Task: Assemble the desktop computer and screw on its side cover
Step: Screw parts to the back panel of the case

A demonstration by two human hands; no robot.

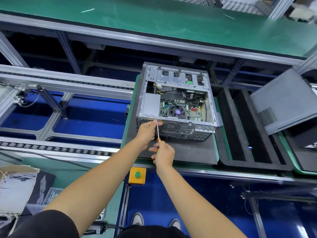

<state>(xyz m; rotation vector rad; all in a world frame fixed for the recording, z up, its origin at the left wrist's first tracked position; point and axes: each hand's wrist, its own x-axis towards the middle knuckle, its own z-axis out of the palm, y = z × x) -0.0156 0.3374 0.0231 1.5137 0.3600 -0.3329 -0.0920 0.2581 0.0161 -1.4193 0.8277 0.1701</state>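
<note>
The computer case [176, 102] is a shiny metal box with its side open, so the green board and round fan inside show. It lies on a flat black mat [188, 152] on a green tray, near the tray's front edge, with its holey back panel facing the person. The screwdriver [158, 133] is thin and silver with an orange handle; its long shaft points up and away to the case's back edge. The right hand [163, 154] grips the handle. The left hand [148, 130] pinches the shaft near the tip. A grey side cover [284, 100] leans at the right. Long metal rails and a green belt run behind.
</note>
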